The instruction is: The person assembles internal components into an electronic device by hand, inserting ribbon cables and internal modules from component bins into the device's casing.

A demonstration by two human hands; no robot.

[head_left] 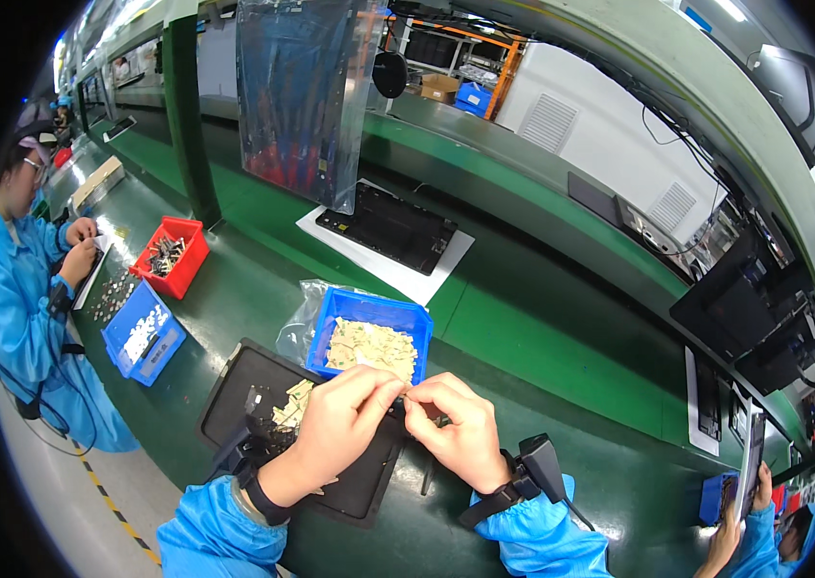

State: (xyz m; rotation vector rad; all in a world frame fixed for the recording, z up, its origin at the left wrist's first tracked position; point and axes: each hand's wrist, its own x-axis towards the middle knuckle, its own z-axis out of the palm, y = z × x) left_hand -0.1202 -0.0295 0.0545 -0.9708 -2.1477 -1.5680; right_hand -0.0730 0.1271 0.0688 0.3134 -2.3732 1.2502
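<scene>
My left hand (pixel 348 422) and my right hand (pixel 458 430) meet fingertip to fingertip in front of the blue bin (pixel 419 323). Both are closed in a pinch on something tiny, mostly hidden by the fingers; its kind cannot be made out. The bin holds a heap of small cream-coloured flat pieces (pixel 369 345). Under my left hand lies a black tray (pixel 239 385), with more cream pieces (pixel 292 405) and dark bits scattered on it. A thin dark stick-like item (pixel 428 474) rests on the green bench beside the tray, below my right hand.
A red bin (pixel 197 258) of small metal parts and a blue bin (pixel 169 356) of white pieces stand to the left, near a co-worker (pixel 27 289). A black panel (pixel 393 226) lies on white sheet beyond. A clear plastic bag (pixel 300 106) hangs above. Another person (pixel 764 530) is at right.
</scene>
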